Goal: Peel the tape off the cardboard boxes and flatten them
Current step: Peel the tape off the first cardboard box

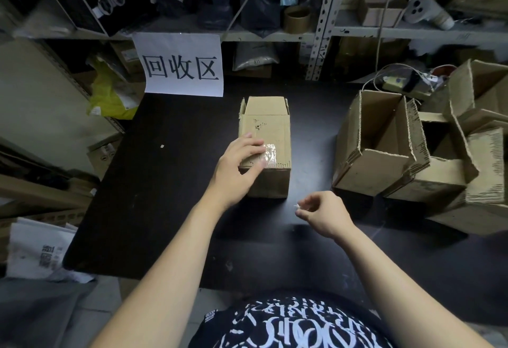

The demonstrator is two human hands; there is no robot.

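A small brown cardboard box (265, 138) lies on its side at the centre of the black tabletop (165, 182), its open flaps pointing to twelve o'clock and its closed end toward the person. The left hand (238, 166) rests on the box's near top edge, fingers spread loosely, fingertips touching a patch of crinkled clear tape (270, 154) that remains stuck there. The right hand (324, 214), at five o'clock from the box and clear of it, is pinched narrow on a tiny pale scrap (297, 206), probably torn tape. The peeling step looks to be in hand. Next, the remaining tape needs an edge lifted with a nail while the box is steadied. Opened tan cardboard boxes (384, 155) wait at three o'clock.
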